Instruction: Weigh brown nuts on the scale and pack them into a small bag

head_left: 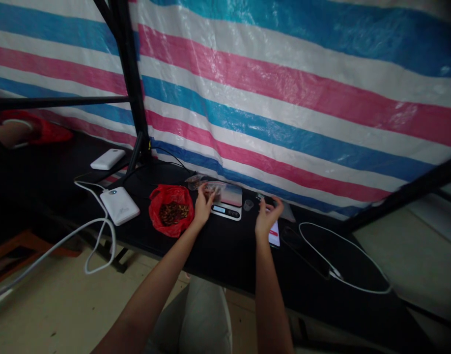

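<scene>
My left hand (202, 205) is closed at the left side of a small digital scale (231, 213), its fingers on a small clear bag (212, 190) with brown pieces in it. Part of that bag lies over the scale's metal plate (231, 194). To the left, an open red plastic bag (157, 222) holds many small brown pieces (174, 213). My right hand (267, 220) hovers over a lit phone (274, 236), thumb and fingers curled round something small and dark at their tips, too small to name. Between hand and scale sits a small clear cup (248, 204).
Another clear bag (193, 182) lies behind the red one. White power banks (120, 205) with a looping white cable (113, 241) are at left. A dark phone-like slab (308, 255) and white cable (361, 290) lie right. Another person's arm (12, 133) reaches in at far left.
</scene>
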Available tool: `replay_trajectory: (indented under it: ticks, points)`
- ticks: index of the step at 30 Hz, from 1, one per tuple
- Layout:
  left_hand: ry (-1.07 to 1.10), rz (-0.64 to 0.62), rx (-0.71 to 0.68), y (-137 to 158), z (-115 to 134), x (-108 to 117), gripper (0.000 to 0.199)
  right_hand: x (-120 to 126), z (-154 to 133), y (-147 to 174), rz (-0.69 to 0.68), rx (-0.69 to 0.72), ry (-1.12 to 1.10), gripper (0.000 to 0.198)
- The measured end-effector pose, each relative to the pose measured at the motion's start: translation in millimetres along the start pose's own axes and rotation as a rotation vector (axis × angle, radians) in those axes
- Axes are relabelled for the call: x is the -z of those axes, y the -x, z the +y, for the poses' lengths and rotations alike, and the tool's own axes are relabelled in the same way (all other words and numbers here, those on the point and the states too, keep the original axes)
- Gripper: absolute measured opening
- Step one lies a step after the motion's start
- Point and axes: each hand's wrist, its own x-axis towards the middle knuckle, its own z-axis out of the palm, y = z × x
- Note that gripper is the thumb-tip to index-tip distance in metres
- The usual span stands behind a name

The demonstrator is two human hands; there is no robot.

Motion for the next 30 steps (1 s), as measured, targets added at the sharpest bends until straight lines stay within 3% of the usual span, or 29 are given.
replay_trajectory:
  ticks: [2,5,8,10,13,16,22,26,30]
  points:
    - [-0.125,0.154,0.024,-6,-9,5,0.053,22,12,-23,0.143,-0.031,0.171,0.045]
    - [-0.281,0.226,0.027,-10,-19,6,0.068,59,33,-55,0.128,-0.091,0.512,0.04]
    - [-0.344,0.235,-0.031,-9,-16,3,0.076,90,52,-75,-0.103,-0.093,0.783,0.031]
    - [-0.375,0.244,-0.073,-7,-6,3,0.074,103,63,-81,-0.303,0.023,0.913,0.027]
    - [-0.422,0.269,-0.105,-3,9,7,0.072,111,76,-84,-0.542,0.238,1.08,0.036]
    - [-0.447,0.228,-0.164,0,18,9,0.065,110,83,-85,-0.689,0.313,1.241,0.028]
    - [-0.417,0.084,-0.351,3,11,3,0.048,107,83,-85,-0.668,0.404,1.352,0.023]
    - [-0.402,0.046,-0.399,3,7,1,0.042,108,80,-84,-0.701,0.383,1.388,0.023]
    - [-0.391,0.033,-0.402,4,8,2,0.038,108,69,-78,-0.564,0.468,1.363,0.022]
